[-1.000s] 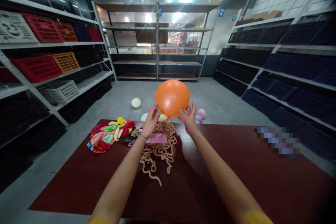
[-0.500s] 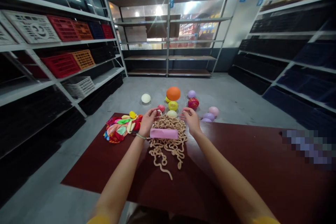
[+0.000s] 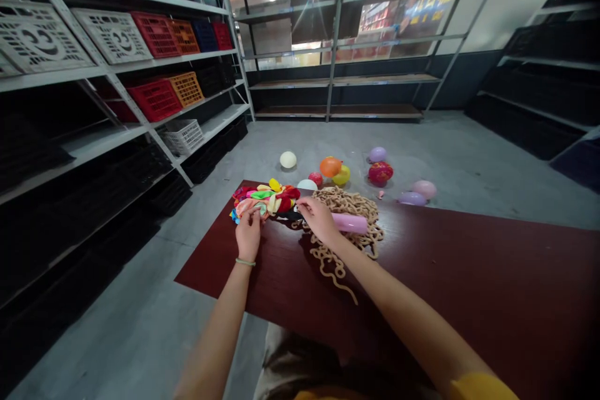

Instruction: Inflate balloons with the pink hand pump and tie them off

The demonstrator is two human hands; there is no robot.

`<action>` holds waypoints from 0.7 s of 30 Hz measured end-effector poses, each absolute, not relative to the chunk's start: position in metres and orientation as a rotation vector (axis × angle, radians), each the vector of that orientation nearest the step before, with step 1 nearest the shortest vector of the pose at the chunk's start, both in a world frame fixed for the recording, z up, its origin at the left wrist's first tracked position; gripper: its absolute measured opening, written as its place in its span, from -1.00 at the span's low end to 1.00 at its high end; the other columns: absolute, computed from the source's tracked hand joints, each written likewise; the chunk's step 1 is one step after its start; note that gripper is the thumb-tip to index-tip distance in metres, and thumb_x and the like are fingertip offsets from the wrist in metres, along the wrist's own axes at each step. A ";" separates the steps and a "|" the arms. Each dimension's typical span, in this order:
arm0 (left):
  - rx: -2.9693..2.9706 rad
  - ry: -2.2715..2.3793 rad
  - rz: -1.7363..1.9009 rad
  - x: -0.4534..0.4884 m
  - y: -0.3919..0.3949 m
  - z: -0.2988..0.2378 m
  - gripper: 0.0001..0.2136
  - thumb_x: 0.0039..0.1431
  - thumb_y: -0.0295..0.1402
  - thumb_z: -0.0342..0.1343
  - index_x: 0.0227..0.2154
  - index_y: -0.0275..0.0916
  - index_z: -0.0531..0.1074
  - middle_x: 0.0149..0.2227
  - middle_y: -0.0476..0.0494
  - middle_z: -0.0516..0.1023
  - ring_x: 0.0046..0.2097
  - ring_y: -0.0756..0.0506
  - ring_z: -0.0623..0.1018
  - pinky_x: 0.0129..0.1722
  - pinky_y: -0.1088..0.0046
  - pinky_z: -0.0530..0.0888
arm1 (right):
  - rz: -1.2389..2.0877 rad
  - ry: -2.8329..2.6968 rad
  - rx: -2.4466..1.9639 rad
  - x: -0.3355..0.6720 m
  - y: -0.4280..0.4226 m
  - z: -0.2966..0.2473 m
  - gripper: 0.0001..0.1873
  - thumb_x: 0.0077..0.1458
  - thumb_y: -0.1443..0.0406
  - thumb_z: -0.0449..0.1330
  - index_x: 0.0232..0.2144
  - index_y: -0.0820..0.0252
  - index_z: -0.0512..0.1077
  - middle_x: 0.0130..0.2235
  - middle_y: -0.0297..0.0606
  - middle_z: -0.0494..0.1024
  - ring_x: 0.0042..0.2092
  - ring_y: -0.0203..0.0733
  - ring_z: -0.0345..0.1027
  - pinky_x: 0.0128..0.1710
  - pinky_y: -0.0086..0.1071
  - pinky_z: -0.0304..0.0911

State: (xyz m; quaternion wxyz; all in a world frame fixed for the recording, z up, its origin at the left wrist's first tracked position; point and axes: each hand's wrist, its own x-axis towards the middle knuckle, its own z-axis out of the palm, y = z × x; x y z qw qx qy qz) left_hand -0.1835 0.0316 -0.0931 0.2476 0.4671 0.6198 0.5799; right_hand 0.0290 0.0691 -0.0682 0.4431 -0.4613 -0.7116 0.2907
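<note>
At the near edge of a heap of bright limp balloons (image 3: 265, 200), my left hand (image 3: 248, 234) has its fingertips drawn together. What they pinch, if anything, cannot be made out. My right hand (image 3: 319, 217) reaches across to the heap's right end with thumb and fingers pressed together; whatever is between them is too small to name. Below those fingertips lies a dark object (image 3: 290, 215), partly hidden. Behind my right wrist a pink cylinder (image 3: 350, 223) rests on a tangled pile of beige rope (image 3: 351, 203), partly covered by my forearm.
The dark red table (image 3: 445, 262) extends right. Several inflated balloons lie on the floor past its far edge, among them an orange balloon (image 3: 330, 167) and a patterned red balloon (image 3: 380, 173). Shelving with crates (image 3: 154, 100) stands left; a bare-looking rack (image 3: 334, 75) is ahead.
Both hands have gone from above the rope pile to the limp balloons on the left. My view has turned left and down. The orange balloon now appears lower among the others.
</note>
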 end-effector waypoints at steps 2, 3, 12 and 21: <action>1.257 1.686 1.584 -0.184 0.032 -0.095 -0.75 0.25 -0.20 0.08 -0.14 -0.24 0.51 -0.41 -0.09 0.55 -0.40 -0.08 0.54 -0.29 0.37 0.46 | 0.661 -1.848 -1.178 0.014 0.084 -0.066 -0.76 0.23 0.36 0.07 -0.14 0.11 0.51 -0.10 -0.21 0.61 -0.10 -0.14 0.48 -0.01 -0.23 0.34; 1.254 1.670 1.580 -0.183 0.032 -0.095 -0.74 0.25 -0.21 0.08 -0.13 -0.24 0.50 -0.40 -0.10 0.55 -0.40 -0.08 0.54 -0.29 0.38 0.46 | 0.634 -1.894 -1.194 0.007 0.092 -0.064 -0.74 0.24 0.38 0.07 -0.12 0.11 0.51 -0.07 -0.21 0.60 -0.06 -0.14 0.46 0.02 -0.23 0.32; 1.146 1.537 1.595 -0.175 0.034 -0.086 -0.79 0.25 -0.23 0.10 -0.19 -0.23 0.50 -0.42 -0.08 0.54 -0.44 -0.05 0.52 -0.35 0.40 0.47 | 0.531 -2.215 -1.346 -0.034 0.140 -0.072 -0.72 0.28 0.22 0.19 0.00 0.18 0.45 0.08 -0.12 0.47 0.04 -0.08 0.39 0.05 -0.10 0.35; 1.120 1.470 1.602 -0.176 0.036 -0.090 -0.70 0.23 -0.12 0.11 -0.20 -0.26 0.51 -0.47 -0.05 0.49 -0.47 -0.04 0.49 -0.41 0.43 0.45 | 0.751 -2.075 -1.335 -0.021 0.146 -0.056 -0.71 0.29 0.19 0.18 0.00 0.17 0.44 0.04 -0.16 0.50 -0.01 -0.11 0.43 0.00 -0.12 0.40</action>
